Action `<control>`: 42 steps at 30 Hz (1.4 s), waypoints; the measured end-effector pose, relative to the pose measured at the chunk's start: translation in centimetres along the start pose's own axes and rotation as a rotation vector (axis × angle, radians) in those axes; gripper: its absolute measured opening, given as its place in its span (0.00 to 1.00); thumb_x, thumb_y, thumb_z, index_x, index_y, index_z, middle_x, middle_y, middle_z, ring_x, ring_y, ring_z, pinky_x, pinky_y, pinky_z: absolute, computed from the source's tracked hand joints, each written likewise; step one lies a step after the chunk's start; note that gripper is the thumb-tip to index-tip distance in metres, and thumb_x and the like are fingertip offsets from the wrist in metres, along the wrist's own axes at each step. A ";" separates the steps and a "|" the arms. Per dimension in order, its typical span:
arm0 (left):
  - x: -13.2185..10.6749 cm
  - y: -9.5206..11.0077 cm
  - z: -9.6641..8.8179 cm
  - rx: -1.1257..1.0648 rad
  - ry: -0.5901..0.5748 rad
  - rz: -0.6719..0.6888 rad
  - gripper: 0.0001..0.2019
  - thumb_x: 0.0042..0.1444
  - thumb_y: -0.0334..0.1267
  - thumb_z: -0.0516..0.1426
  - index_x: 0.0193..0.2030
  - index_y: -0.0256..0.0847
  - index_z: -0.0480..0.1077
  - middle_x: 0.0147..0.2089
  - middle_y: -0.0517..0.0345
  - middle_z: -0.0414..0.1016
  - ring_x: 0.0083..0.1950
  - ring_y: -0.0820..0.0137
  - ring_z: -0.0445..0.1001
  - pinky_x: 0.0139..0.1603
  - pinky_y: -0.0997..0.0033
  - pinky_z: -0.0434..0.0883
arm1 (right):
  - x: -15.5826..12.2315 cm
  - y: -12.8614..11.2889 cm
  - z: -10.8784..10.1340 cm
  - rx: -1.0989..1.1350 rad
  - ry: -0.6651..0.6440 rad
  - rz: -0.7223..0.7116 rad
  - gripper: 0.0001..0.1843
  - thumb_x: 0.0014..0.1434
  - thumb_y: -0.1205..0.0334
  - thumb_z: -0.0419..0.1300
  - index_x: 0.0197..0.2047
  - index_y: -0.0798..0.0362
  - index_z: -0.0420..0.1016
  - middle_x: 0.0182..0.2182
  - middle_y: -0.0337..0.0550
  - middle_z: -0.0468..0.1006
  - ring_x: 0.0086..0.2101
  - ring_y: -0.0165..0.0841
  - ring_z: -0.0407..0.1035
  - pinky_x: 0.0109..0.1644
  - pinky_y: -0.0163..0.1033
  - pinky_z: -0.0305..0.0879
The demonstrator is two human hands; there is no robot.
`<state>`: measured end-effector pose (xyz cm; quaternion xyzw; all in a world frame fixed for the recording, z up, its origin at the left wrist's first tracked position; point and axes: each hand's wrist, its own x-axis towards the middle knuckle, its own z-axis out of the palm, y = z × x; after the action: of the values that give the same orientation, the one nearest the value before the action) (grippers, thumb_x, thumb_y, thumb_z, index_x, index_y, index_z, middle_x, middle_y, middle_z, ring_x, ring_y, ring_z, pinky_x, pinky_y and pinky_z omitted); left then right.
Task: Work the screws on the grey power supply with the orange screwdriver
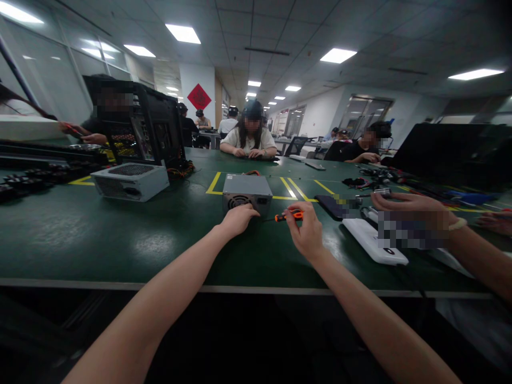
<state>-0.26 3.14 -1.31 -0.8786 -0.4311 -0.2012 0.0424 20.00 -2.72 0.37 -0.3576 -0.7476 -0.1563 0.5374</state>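
Silver-grey metal encloses the power supply (248, 185) at the centre of the head view; it sits on the green table (180, 256), its fan face towards the wearer. Taking that box as the clock's hub, the left hand (239, 220) is at six o'clock, fingers against the lower front of the box; whether they pinch anything I cannot tell. At four o'clock, apart from the left, the right hand (309, 229) is closed around the orange-and-black handle of a screwdriver (294, 215). Its thin shaft points to nine o'clock, towards the left fingertips; contact at its tip is unclear. A second power supply (130, 182) rests at nine o'clock, with a black computer case (164, 128) at ten. Towards three lies a dark phone (330, 207), and at four a white device (374, 240), near a co-worker's hand (404, 205). Across the table at twelve sits another person (250, 141).
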 end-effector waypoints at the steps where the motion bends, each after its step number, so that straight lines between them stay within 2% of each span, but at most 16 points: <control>1: 0.0 0.1 0.0 0.007 -0.014 0.024 0.17 0.56 0.29 0.46 0.46 0.49 0.70 0.46 0.58 0.68 0.47 0.69 0.68 0.45 0.73 0.65 | 0.0 0.0 0.0 -0.002 -0.001 0.005 0.08 0.58 0.62 0.51 0.42 0.50 0.59 0.35 0.43 0.67 0.36 0.33 0.66 0.35 0.39 0.67; 4: -0.1 0.2 -0.1 0.038 -0.043 0.061 0.16 0.56 0.29 0.46 0.44 0.48 0.71 0.45 0.58 0.69 0.46 0.69 0.69 0.44 0.73 0.65 | -0.1 0.1 0.0 -0.009 0.002 0.019 0.08 0.58 0.61 0.51 0.42 0.50 0.59 0.35 0.43 0.67 0.35 0.32 0.66 0.34 0.38 0.67; 11: -0.1 0.0 -0.4 0.070 -0.056 0.046 0.10 0.56 0.34 0.50 0.40 0.45 0.71 0.43 0.58 0.70 0.44 0.69 0.69 0.40 0.74 0.65 | -0.1 0.0 0.0 -0.029 -0.006 0.034 0.07 0.58 0.60 0.51 0.41 0.50 0.59 0.34 0.42 0.68 0.34 0.32 0.67 0.33 0.37 0.66; 21: -0.2 0.2 -1.0 0.106 -0.064 0.095 0.08 0.57 0.35 0.50 0.38 0.43 0.69 0.40 0.57 0.69 0.42 0.69 0.69 0.37 0.74 0.64 | -0.1 0.0 0.0 -0.025 -0.021 0.032 0.08 0.58 0.60 0.51 0.41 0.49 0.59 0.34 0.41 0.67 0.34 0.31 0.66 0.33 0.37 0.66; 28: -0.2 -0.2 -0.8 0.030 -0.071 0.096 0.07 0.57 0.36 0.50 0.38 0.43 0.69 0.40 0.58 0.68 0.42 0.71 0.69 0.39 0.75 0.64 | 0.0 0.0 0.1 0.022 -0.023 0.019 0.09 0.57 0.59 0.53 0.41 0.50 0.59 0.34 0.41 0.67 0.34 0.31 0.65 0.35 0.38 0.67; 42: 0.0 -0.8 -0.2 -0.093 -0.049 0.073 0.07 0.55 0.35 0.52 0.36 0.43 0.71 0.39 0.58 0.69 0.42 0.71 0.68 0.42 0.75 0.64 | 0.0 0.0 0.3 -0.012 -0.070 -0.017 0.07 0.58 0.58 0.52 0.39 0.49 0.60 0.33 0.42 0.66 0.33 0.31 0.65 0.33 0.37 0.66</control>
<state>-0.91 3.55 -1.23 -0.8994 -0.3897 -0.1980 -0.0017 19.78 -2.56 0.24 -0.3596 -0.7679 -0.1527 0.5076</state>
